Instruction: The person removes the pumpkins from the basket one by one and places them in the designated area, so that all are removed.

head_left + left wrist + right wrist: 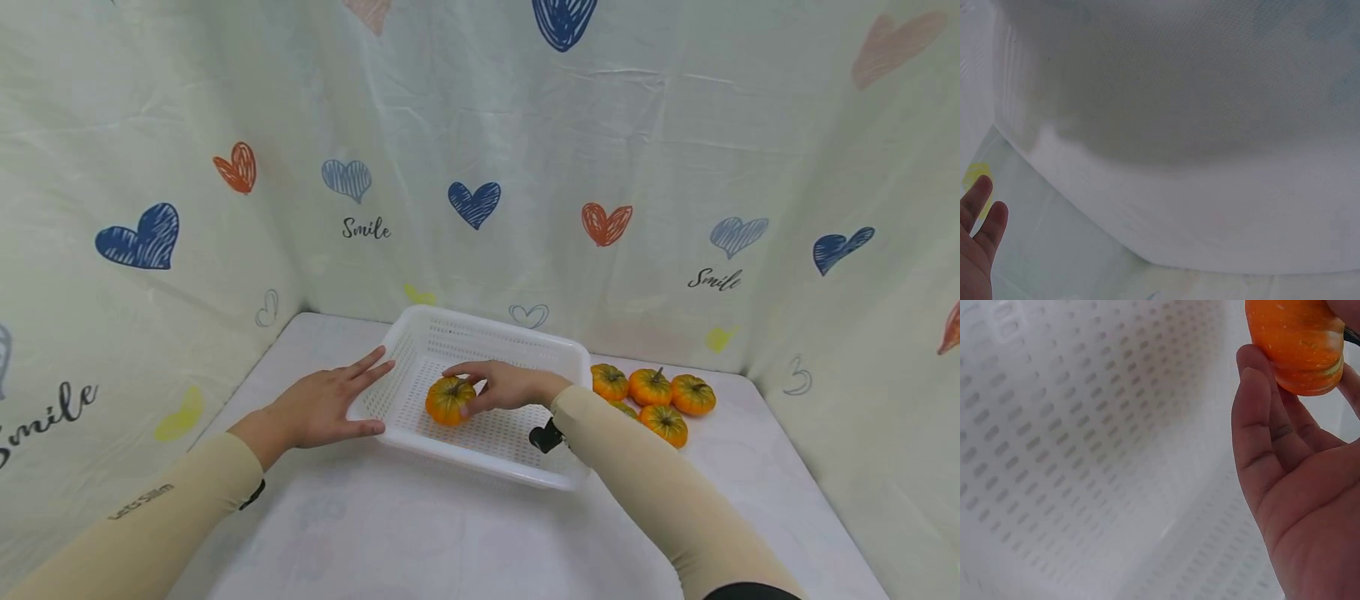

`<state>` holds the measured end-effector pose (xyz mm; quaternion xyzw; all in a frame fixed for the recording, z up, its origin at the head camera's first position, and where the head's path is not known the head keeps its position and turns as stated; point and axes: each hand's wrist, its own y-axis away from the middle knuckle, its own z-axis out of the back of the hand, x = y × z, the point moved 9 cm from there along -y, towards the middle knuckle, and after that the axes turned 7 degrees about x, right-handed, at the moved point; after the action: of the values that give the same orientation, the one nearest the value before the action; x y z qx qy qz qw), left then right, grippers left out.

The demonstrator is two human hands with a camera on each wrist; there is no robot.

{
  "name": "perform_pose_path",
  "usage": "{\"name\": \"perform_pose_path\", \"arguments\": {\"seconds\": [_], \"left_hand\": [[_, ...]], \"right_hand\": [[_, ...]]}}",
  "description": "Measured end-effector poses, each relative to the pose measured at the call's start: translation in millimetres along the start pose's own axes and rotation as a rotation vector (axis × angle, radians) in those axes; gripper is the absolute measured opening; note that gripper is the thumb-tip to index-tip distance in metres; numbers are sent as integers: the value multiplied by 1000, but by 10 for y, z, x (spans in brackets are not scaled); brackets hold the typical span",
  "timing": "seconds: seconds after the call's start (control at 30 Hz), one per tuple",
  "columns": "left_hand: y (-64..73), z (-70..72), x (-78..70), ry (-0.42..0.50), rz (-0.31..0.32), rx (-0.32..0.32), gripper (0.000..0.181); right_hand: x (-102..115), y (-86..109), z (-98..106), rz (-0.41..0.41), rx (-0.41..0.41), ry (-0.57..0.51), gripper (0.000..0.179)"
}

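Note:
My right hand [504,386] grips a small orange pumpkin [447,401] inside a white perforated plastic basket [480,454], with the thumb on the near side and the fingers over the far side. The right wrist view shows the pumpkin [1297,347] between the thumb and curled fingers, its dark stem at the edge. Whether it touches the basket floor I cannot tell. At the basket's left end my left hand [326,408] has its fingers spread, the fingertips at the rim. Only part of the left hand [979,237] appears in the left wrist view.
Several more small pumpkins [650,387] lie on the table right of the basket, partly hidden by the right forearm. A white cloth covers the table [450,542]. Curtains printed with hearts [474,204] stand close behind and on both sides.

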<state>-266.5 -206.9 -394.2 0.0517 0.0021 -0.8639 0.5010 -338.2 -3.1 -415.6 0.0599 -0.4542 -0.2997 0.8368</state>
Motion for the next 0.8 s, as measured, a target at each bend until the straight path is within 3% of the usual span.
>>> {"name": "perform_pose_path", "arguments": {"seconds": [0.27, 0.57, 0.8], "left_hand": [[-20, -38, 29, 12, 14, 7, 94], [-18, -43, 36, 7, -15, -10, 95], [-14, -32, 22, 2, -24, -14, 94]], "right_hand": [[31, 241, 222, 18, -57, -76, 66], [20, 486, 391, 23, -134, -146, 64], [-21, 787, 561, 51, -190, -185, 66]]}}
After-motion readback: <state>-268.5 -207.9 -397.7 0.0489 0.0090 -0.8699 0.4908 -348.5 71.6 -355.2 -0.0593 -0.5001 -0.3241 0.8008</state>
